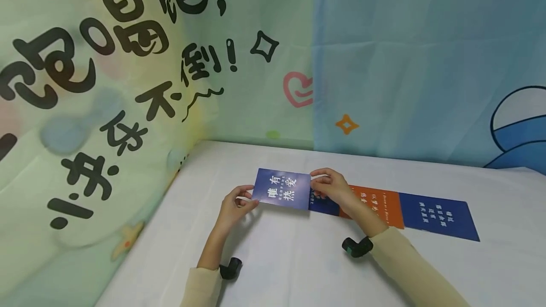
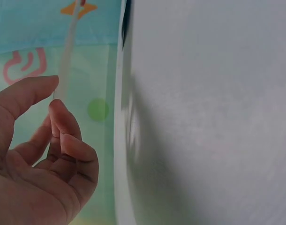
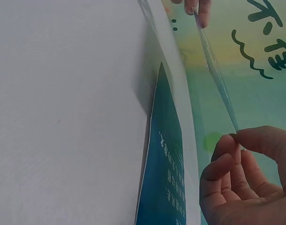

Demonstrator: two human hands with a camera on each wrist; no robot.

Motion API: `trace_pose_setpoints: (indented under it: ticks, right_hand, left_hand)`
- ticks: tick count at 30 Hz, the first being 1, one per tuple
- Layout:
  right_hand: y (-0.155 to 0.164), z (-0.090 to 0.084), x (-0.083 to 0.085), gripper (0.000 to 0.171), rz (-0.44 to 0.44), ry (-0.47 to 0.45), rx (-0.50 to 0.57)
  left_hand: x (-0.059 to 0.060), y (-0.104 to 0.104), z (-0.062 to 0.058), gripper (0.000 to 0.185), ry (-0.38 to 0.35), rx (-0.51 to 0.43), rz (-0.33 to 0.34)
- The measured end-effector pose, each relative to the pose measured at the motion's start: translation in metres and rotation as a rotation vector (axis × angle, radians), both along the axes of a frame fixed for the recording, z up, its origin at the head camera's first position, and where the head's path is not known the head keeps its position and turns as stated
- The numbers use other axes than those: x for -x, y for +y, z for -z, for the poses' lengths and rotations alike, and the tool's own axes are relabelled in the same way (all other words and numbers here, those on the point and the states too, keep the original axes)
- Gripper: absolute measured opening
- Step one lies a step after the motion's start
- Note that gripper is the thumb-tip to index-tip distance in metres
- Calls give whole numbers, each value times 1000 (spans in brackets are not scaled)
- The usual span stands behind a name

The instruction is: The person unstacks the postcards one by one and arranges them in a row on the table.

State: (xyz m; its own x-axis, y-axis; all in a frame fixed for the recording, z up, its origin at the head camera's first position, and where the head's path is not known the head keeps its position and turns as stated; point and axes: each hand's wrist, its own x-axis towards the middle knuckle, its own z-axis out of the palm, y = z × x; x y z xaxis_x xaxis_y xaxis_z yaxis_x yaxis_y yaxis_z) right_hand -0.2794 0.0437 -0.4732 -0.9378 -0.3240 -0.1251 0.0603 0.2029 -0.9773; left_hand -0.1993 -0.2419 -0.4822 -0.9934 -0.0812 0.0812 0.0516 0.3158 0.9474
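Observation:
A blue card (image 1: 282, 188) with white characters is held flat just above the white table (image 1: 273, 259). My left hand (image 1: 237, 203) pinches its left edge and my right hand (image 1: 330, 185) pinches its right edge. In the left wrist view the card (image 2: 68, 51) shows edge-on as a thin strip between thumb and fingers (image 2: 63, 122). The right wrist view shows the card's edge (image 3: 218, 75) pinched at the fingertips (image 3: 232, 145). Under my right hand, a row of cards lies on the table: a dark blue one (image 1: 323, 203), an orange one (image 1: 377, 205) and another dark blue one (image 1: 439, 214).
Printed cloth backdrops stand behind the table, green with black characters (image 1: 106, 84) on the left and blue (image 1: 418, 60) on the right. The table's white cloth stretches toward me. A flat card (image 3: 164, 187) lies on the table in the right wrist view.

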Motion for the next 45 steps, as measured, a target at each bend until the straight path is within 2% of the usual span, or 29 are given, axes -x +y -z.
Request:
trace_pose_setpoints:
  ticks: [10, 20, 27, 36, 45]
  right_hand:
    - [-16, 6, 12, 34, 13, 21, -3]
    - [-34, 14, 18, 34, -24, 21, -43]
    - [-42, 12, 23, 35, -55, 63, -39]
    - [-50, 12, 31, 34, -58, 60, -57]
    - [-59, 17, 34, 30, -49, 69, -72]
  left_hand:
    - [6, -8, 0, 43, 4, 18, -38]
    - [7, -24, 3, 41, -12, 13, -112]
    - [9, -28, 3, 38, -4, 33, -143]
    - [16, -34, 5, 36, 3, 50, -185]
    - [17, -42, 14, 35, -36, 38, -192]
